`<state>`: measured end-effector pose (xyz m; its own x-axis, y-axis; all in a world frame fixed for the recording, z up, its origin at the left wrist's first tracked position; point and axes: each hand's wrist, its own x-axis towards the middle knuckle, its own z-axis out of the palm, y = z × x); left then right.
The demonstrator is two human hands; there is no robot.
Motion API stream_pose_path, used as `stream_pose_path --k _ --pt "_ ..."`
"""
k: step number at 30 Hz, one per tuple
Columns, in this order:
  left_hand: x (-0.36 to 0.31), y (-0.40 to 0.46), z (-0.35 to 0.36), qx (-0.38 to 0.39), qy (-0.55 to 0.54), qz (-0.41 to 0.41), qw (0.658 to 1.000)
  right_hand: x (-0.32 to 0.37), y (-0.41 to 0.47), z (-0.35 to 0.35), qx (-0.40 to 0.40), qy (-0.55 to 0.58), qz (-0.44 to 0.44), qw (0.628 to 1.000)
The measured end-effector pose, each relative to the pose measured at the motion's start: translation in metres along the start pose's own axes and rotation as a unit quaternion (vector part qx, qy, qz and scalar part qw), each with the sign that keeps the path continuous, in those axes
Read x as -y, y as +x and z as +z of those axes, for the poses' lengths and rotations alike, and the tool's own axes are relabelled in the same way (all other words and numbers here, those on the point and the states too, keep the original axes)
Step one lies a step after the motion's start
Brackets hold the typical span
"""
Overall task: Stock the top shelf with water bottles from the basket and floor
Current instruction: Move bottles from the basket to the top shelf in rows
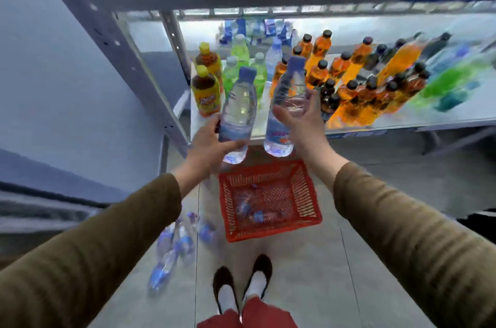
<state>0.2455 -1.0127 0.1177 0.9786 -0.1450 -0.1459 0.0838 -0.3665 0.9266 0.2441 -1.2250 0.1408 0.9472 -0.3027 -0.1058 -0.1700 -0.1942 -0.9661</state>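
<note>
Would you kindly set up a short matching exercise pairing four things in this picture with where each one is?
Things:
1. left hand
2. right hand
3. red basket
4. loose water bottles

Places:
A. on the floor left of the basket
B. on the floor below the shelf edge
C. gripping the right-hand bottle
D. gripping the left-hand bottle

Pairs: 1-D, 2-C, 3-B, 4-A

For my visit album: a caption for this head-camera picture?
Left hand and right hand each lift a water bottle above the red basket.
</note>
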Motion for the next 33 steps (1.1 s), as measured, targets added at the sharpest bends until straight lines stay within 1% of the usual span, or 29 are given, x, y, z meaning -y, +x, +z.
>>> stream_pose_path --k 3,7,12,17,23,29,33 --pt "-0.059 -0.01 -0.027 -0.031 -0.023 0.041 0.998 0.067 -0.003 -0.014 0.002 0.027 -0.055 0.998" --pt "-0.128 -0.018 -0.053 -0.072 -0.035 0.092 0.993 0.144 -0.008 -0.033 0.026 0.043 -0.13 0.99" --pt "-0.191 -0.018 -0.059 -0.113 -0.043 0.143 0.982 0.202 0.009 -0.067 0.08 0.07 -0.191 0.976" --pt "-0.246 -0.001 -0.037 -0.159 -0.049 0.171 0.971 0.241 0.05 -0.107 0.125 0.092 -0.233 0.96" --pt "-0.288 0.027 -0.012 -0.213 -0.08 0.182 0.957 0.277 0.115 -0.136 0.161 0.097 -0.24 0.953" --pt "-0.304 0.065 -0.015 -0.237 -0.096 0.191 0.948 0.302 0.167 -0.121 0.191 0.099 -0.226 0.95" --pt "-0.305 0.095 -0.018 -0.241 -0.099 0.201 0.944 0.313 0.194 -0.106 0.196 0.073 -0.244 0.947"
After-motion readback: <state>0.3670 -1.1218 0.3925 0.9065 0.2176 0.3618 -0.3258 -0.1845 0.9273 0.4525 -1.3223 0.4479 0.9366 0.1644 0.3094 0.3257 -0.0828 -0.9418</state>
